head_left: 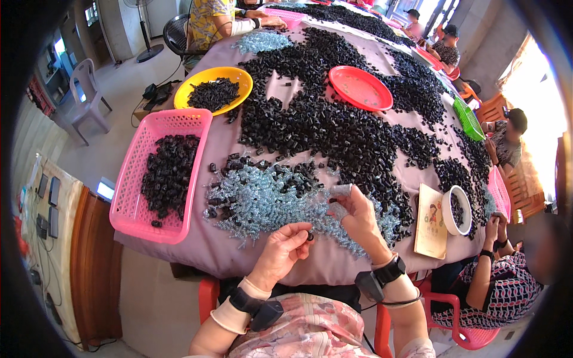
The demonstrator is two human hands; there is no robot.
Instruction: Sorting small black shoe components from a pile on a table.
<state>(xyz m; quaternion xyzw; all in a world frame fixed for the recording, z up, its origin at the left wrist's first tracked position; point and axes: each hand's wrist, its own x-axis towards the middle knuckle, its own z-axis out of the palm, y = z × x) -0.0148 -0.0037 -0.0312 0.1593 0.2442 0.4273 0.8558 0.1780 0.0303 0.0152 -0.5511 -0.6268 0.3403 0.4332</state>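
Note:
My left hand (283,252) is closed in a pinch over the near table edge, with a small black plastic part (310,237) at its fingertips. Just right of it, my right hand (360,219) is held above the pile, thumb and forefinger bent toward each other. Greyish coverings wrap those two fingertips. A dark speck shows between them, but I cannot tell whether it is held or lies behind. Beneath both hands spreads a heap of pale blue, translucent coiled plastic pieces (256,197). Behind it lies a broad mass of small black plastic parts (310,131).
At left stand a pink basket (200,173) of black parts and a yellow plate (243,83). A red plate (361,89) sits mid-table. At right are a booklet (427,230), a white bowl (449,225) and a green basket (468,122). Several people sit around the table.

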